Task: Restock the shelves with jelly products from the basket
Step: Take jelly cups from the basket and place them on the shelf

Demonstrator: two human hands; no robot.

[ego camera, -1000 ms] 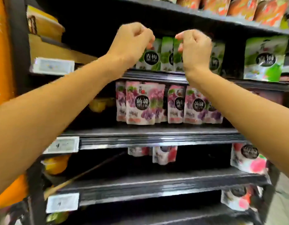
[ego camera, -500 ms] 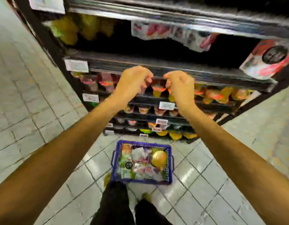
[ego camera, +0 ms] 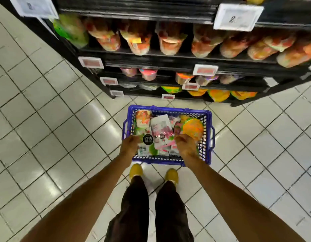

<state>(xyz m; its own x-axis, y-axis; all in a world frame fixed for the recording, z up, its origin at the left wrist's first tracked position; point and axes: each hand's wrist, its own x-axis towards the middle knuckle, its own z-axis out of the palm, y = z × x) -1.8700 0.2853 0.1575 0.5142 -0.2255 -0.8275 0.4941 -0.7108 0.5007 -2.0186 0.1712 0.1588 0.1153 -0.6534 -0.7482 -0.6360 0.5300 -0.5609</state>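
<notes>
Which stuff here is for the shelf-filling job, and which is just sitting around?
For the job: blue basket, green pouch, pink pouch, orange pack, cup, shelves.

Just there: price tags, floor tiles, yellow shoes.

Blue basket (ego camera: 186, 111) on tile floor (ego camera: 55, 128), nr shelves (ego camera: 151, 60).
</notes>
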